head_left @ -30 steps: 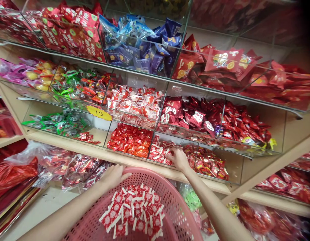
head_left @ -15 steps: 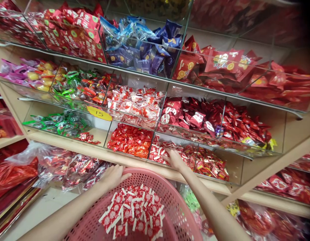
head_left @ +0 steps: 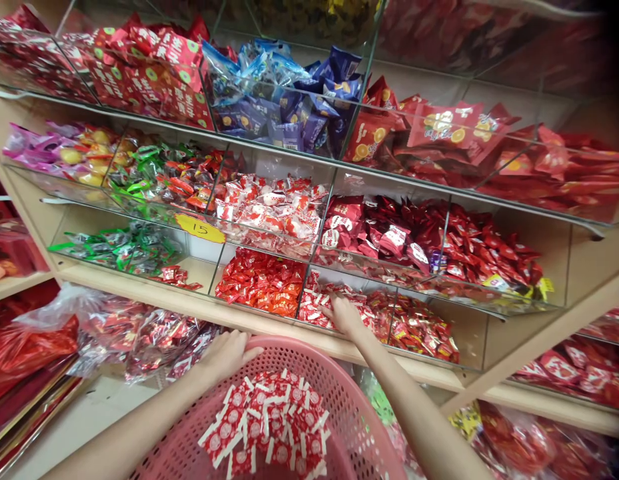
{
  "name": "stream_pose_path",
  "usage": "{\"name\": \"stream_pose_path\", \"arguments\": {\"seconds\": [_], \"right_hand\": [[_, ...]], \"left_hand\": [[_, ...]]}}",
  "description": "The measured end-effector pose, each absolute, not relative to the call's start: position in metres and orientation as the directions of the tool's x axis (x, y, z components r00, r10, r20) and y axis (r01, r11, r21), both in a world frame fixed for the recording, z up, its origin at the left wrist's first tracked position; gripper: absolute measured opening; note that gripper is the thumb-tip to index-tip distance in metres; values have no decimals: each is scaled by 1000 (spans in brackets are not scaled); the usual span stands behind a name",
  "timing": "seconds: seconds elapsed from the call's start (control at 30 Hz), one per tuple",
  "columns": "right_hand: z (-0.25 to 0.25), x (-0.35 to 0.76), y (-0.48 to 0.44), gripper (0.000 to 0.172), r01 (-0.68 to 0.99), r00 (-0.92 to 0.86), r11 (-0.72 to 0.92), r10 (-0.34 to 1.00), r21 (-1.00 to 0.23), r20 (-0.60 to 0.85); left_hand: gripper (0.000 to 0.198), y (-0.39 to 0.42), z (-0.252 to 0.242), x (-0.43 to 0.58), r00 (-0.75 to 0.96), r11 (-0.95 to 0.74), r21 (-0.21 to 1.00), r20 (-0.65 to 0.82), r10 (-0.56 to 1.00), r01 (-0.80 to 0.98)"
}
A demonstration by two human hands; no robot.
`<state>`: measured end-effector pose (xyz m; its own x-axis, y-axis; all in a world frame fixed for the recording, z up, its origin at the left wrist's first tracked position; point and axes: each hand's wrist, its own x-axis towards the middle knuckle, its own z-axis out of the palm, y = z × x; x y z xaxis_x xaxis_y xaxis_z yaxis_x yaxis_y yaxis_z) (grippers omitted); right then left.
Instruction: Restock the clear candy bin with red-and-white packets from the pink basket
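My left hand (head_left: 230, 353) grips the near-left rim of a pink perforated plastic basket (head_left: 367, 400), thumb over the edge. In the basket lies a heap of small red-and-white wrapped candies (head_left: 277, 417). My right hand (head_left: 345, 315) reaches over the front of a clear bin on the lowest shelf. Its fingers are curled down among similar red-and-white wrapped candies (head_left: 312, 297), and the fingertips are partly hidden there. Left of that bin is one of shiny red-orange wrapped candies (head_left: 262, 280); to its right lie red and gold ones (head_left: 424, 327).
Clear-fronted shelves of packets rise above, including blue packets (head_left: 304, 113) and red orange-print packets (head_left: 372, 133). A yellow tag (head_left: 199, 228) marked 15 hangs on the middle shelf. A wooden ledge (head_left: 284, 328) runs before the bins. Bagged candies (head_left: 162, 337) lie below left.
My right hand has shifted slightly left within the candy bin, its fingers still down in the candies. My left hand and the basket look nearly unchanged.
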<state>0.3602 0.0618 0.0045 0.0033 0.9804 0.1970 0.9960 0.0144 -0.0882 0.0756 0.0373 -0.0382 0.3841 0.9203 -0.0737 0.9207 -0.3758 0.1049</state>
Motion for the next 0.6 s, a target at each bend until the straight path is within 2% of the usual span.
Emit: {"name": "stream_pose_path", "arguments": {"seconds": [0.13,0.27,0.4,0.47,0.6], "right_hand": [[7,369,66,28,991,-34,51,989,-125,141],[11,370,69,33,993,-53,59,997,-106,60],[12,370,74,34,987,-31,38,998,-154,48],[11,375,76,33,970,-50,68,995,-235,83],[8,386,79,33,843,-94,173,980,-509,177]], "left_hand": [[51,38,-37,77,376,-367,107,-71,924,924],[51,38,-37,77,381,-373,102,-72,922,922],[51,38,-39,76,394,-385,108,-68,917,916],[50,38,-40,75,396,-388,116,-64,916,915],[50,38,-40,74,398,-390,116,-61,915,914]]}}
